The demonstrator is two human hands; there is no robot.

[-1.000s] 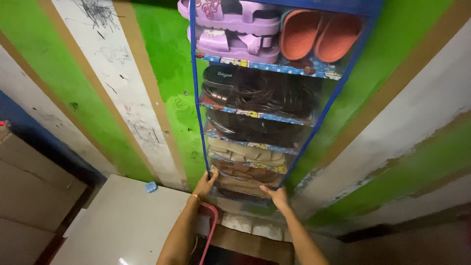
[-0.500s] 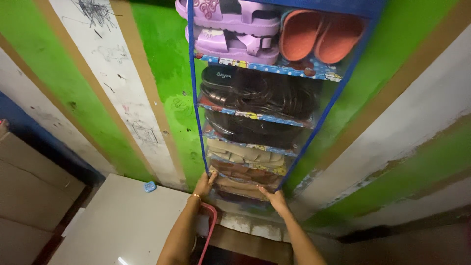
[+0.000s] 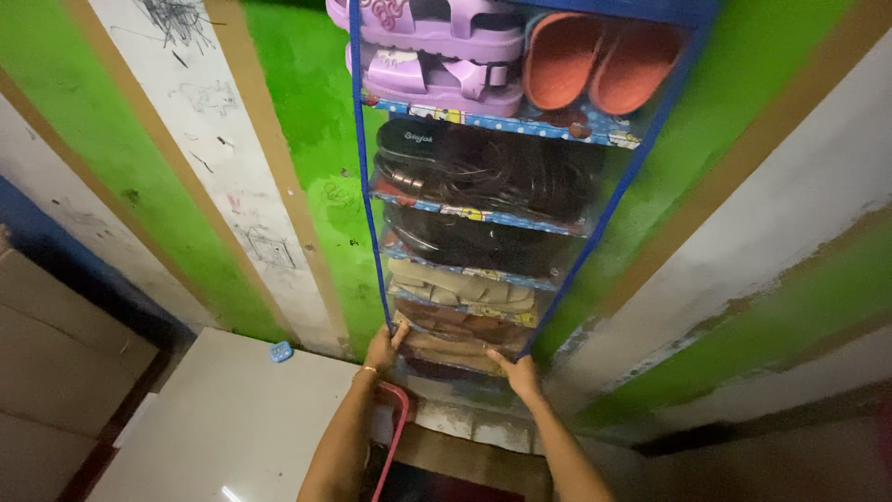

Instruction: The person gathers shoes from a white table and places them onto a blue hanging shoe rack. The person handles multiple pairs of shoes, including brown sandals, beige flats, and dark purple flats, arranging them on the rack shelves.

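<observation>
A tall blue-framed shoe rack (image 3: 365, 186) with a clear plastic front stands against the striped wall. Its shelves hold purple sandals (image 3: 437, 42), orange slippers (image 3: 595, 60), dark sandals (image 3: 483, 167), beige sandals (image 3: 460, 290) and brown ones lower down. My left hand (image 3: 382, 349) rests on the rack's bottom left corner. My right hand (image 3: 517, 374) presses on the bottom right of the clear cover. Whether the fingers pinch the cover is unclear.
The wall (image 3: 167, 167) is painted in green, white and tan stripes with scribbles. A pale floor tile area (image 3: 232, 418) lies at lower left with a small blue object (image 3: 280, 351) on it. A pink rim (image 3: 398, 428) shows beside my left forearm.
The view has shifted slightly; both hands stay at the rack's bottom corners, moved a little up and left in the frame.
</observation>
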